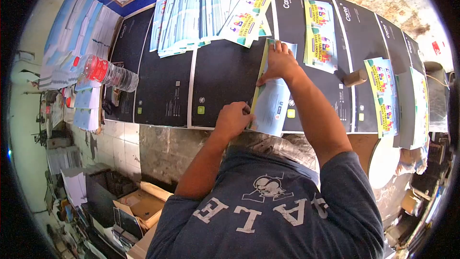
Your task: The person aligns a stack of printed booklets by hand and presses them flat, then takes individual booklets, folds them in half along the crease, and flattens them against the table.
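A long light-blue printed cover sheet (275, 98) with a yellow-green left edge lies on the black table surface in front of me. My right hand (280, 62) is laid on its upper part, thumb stretched to the left edge and fingers toward the top. At the lower left edge, my left hand (233, 121) has its fingers curled in and pinches the sheet's border; the fingertips are partly hidden. Just right of my right hand lies a stack of yellow and blue printed covers (321, 36).
Overlapping booklets (187, 24) spread along the back left. A plastic bottle (111, 73) lies near tall paper stacks (72, 33) at the left. Rightward are a wooden block (355, 77) and more covers (383, 96). An open cardboard box (141, 204) is below the table.
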Demonstrator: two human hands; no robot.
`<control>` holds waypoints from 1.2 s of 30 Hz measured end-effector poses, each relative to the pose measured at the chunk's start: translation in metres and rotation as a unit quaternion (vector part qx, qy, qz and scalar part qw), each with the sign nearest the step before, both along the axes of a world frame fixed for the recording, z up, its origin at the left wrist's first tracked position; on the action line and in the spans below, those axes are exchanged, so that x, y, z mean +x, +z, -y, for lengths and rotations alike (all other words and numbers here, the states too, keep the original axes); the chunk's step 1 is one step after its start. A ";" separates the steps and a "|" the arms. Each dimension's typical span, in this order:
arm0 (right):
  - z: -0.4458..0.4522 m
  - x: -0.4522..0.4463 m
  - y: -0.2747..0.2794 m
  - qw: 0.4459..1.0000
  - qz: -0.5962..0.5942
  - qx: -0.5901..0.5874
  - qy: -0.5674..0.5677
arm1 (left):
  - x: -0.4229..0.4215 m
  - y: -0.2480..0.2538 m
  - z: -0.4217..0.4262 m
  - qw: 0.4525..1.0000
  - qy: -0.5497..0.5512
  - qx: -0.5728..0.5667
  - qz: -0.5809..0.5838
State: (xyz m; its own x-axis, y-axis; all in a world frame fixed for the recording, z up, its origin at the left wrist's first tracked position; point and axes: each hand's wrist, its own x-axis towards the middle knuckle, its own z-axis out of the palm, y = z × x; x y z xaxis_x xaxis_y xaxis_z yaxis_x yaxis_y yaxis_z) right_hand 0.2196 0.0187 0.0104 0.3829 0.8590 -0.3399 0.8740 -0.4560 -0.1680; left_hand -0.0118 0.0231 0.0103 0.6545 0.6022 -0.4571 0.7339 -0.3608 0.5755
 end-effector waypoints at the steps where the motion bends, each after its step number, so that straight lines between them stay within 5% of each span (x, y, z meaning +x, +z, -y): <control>1: 0.000 0.001 0.001 1.000 0.001 0.000 -0.002 | 0.000 -0.002 0.000 1.000 0.001 0.002 0.001; 7: -0.001 0.003 -0.006 1.000 0.008 0.012 0.001 | 0.011 0.006 -0.001 0.995 -0.051 0.056 -0.065; 10: -0.002 0.003 -0.001 1.000 0.011 -0.010 0.009 | 0.028 0.013 -0.014 0.962 -0.161 0.205 -0.080; 12: -0.005 0.005 -0.014 0.999 0.034 -0.008 0.005 | 0.040 0.008 -0.034 0.902 -0.348 0.252 0.028; 15: -0.003 0.008 -0.021 0.998 0.063 0.014 0.017 | 0.051 -0.001 -0.047 0.865 -0.388 0.307 0.086; 24: -0.002 0.036 -0.006 0.997 0.040 0.040 0.043 | 0.061 -0.010 -0.062 0.872 -0.435 0.224 0.030; 28: 0.012 0.055 -0.011 0.993 0.022 0.096 0.070 | 0.068 -0.004 -0.061 0.869 -0.437 0.234 0.003; 30: 0.041 0.049 -0.025 0.974 0.023 0.218 0.062 | 0.067 -0.002 -0.058 0.869 -0.431 0.242 -0.017; 32: 0.085 0.018 -0.040 0.952 0.115 0.282 -0.032 | 0.066 0.002 -0.057 0.872 -0.426 0.240 -0.016; 36: 0.154 -0.041 -0.056 0.945 0.103 0.271 -0.150 | 0.065 -0.005 -0.057 0.872 -0.417 0.255 -0.012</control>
